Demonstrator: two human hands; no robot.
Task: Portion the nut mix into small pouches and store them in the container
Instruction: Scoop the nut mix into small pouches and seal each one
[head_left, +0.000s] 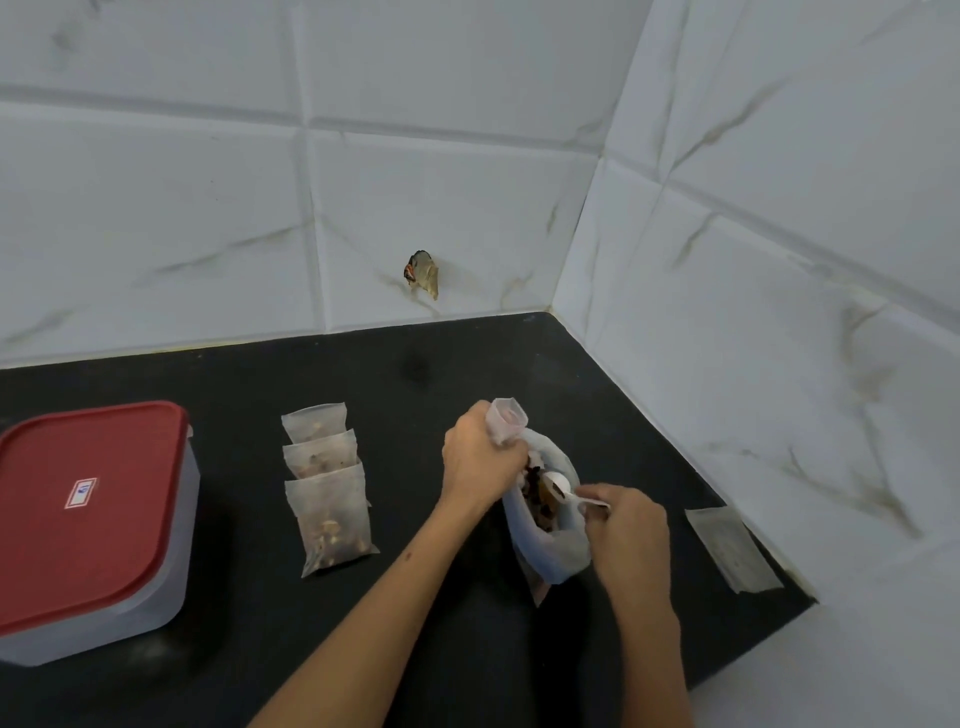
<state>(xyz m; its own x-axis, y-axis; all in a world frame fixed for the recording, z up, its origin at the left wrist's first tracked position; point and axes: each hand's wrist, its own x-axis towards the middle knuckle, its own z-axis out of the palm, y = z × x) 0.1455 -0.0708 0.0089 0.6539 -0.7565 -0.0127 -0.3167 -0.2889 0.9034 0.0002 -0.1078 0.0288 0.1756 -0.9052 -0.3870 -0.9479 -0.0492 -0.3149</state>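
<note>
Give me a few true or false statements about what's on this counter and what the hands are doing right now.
1. The container has its red lid on. True.
2. Five filled pouches lie beside it. False: three, overlapping in a row.
3. The right hand holds a white spoon in the nut mix bag. True.
4. The left hand rests flat on the counter. False: it grips a small open pouch at the bag's mouth.
5. An empty pouch lies right of the bag. True.
</note>
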